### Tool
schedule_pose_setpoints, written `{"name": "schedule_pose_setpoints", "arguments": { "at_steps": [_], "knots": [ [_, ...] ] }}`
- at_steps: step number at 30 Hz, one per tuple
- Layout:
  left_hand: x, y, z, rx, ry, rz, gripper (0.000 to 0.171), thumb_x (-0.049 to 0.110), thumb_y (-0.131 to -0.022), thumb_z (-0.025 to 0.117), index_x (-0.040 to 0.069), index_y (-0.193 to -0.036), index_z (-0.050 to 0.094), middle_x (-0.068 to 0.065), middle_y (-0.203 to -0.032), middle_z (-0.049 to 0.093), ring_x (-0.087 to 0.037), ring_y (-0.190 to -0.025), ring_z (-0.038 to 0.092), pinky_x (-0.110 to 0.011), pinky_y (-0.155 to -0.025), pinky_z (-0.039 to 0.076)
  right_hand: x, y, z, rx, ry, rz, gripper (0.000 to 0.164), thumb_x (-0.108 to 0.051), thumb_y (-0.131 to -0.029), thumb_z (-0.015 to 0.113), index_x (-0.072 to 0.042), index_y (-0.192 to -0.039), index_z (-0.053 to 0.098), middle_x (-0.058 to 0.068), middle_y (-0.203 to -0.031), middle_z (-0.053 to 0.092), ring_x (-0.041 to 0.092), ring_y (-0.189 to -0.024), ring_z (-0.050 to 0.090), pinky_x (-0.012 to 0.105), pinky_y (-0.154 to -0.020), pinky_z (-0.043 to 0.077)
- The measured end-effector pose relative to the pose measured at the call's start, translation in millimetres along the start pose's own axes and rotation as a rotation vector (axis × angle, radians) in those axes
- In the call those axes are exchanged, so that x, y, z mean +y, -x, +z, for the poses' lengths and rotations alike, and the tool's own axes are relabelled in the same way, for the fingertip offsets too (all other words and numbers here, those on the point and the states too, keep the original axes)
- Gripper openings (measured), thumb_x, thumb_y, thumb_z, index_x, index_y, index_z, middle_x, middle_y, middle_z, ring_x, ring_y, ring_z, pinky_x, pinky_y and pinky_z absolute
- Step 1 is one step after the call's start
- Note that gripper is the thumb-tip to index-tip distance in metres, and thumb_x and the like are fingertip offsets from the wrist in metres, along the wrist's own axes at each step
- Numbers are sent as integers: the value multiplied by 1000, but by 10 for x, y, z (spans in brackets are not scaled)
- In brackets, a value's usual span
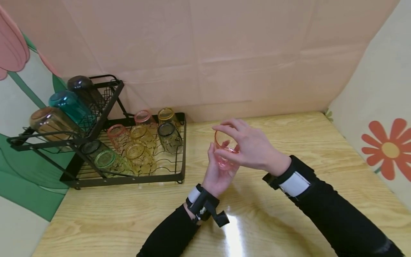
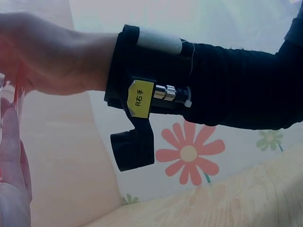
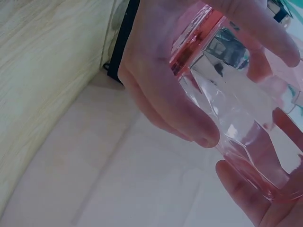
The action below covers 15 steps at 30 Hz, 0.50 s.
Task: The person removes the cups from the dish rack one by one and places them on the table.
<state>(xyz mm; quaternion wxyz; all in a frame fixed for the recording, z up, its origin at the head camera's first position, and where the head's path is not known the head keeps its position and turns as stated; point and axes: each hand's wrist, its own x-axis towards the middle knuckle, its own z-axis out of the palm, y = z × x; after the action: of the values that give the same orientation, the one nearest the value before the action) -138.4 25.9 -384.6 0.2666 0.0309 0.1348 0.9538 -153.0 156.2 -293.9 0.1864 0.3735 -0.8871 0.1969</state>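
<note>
A clear pink glass (image 1: 225, 163) is between both hands above the table, its rim facing up in the head view. From below, the left hand (image 1: 221, 177) grips it around the base; its fingers (image 3: 189, 113) curve along the faceted side in the right wrist view. The right hand (image 1: 253, 144) comes from above and holds the glass near the rim, thumb on one side and fingers on the other. In the left wrist view the glass (image 2: 20, 90) shows only as a sliver at the left edge.
Left on the wooden table (image 1: 122, 217) stands a black two-tier wire rack (image 1: 184, 142). Its lower tier holds several upside-down glasses, such as a yellow one (image 1: 141, 160). Brown, teal (image 1: 69, 105) and dark glasses lie in the upper tier. A pink-covered wall (image 1: 224, 71) rises behind.
</note>
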Motion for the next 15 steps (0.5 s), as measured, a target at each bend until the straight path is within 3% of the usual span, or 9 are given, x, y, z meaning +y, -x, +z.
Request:
{"name": "schedule_pose_setpoints", "arguments": {
  "at_steps": [3, 6, 9, 12, 15],
  "knots": [
    [6, 0, -7, 11, 3, -6, 61, 57, -92, 57, 21, -136, 37, -8, -129, 47, -14, -105, 57, -19, -89, 48, 6, -2, 2, -5, 2, 2, 61, -47, -85, 68, -15, -135, 56, 10, -126, 55, 30, -108, 56, 37, -63, 51],
    [29, 4, -28, 18, -64, 6, 60, 58, -92, 54, 21, -136, 38, -10, -135, 45, -16, -110, 56, -22, -93, 46, 16, -10, 14, -6, 3, -10, 60, -47, -85, 68, -14, -135, 57, 11, -125, 56, 30, -107, 56, 37, -63, 51],
    [88, 18, -82, 48, -258, -10, 64, 63, -95, 43, 19, -141, 39, -13, -142, 43, -16, -113, 54, -27, -96, 45, 37, -23, 31, -12, 6, -23, 61, -47, -85, 67, -14, -135, 56, 10, -126, 55, 29, -108, 56, 39, -65, 52],
    [181, 53, -148, 71, -487, -56, 72, 65, -98, 30, 14, -148, 33, -14, -143, 44, -18, -116, 53, -39, -100, 42, 63, -35, 45, -36, 10, -26, 60, -48, -86, 67, -14, -134, 57, 10, -125, 55, 29, -108, 56, 40, -66, 52],
    [290, 118, -199, 73, -627, -109, 67, 61, -100, 28, 13, -146, 36, -13, -140, 50, -25, -121, 52, -56, -104, 35, 85, -44, 61, -72, 20, -37, 58, -49, -87, 64, -14, -133, 59, 9, -124, 56, 27, -105, 57, 38, -65, 51]
  ]
}}
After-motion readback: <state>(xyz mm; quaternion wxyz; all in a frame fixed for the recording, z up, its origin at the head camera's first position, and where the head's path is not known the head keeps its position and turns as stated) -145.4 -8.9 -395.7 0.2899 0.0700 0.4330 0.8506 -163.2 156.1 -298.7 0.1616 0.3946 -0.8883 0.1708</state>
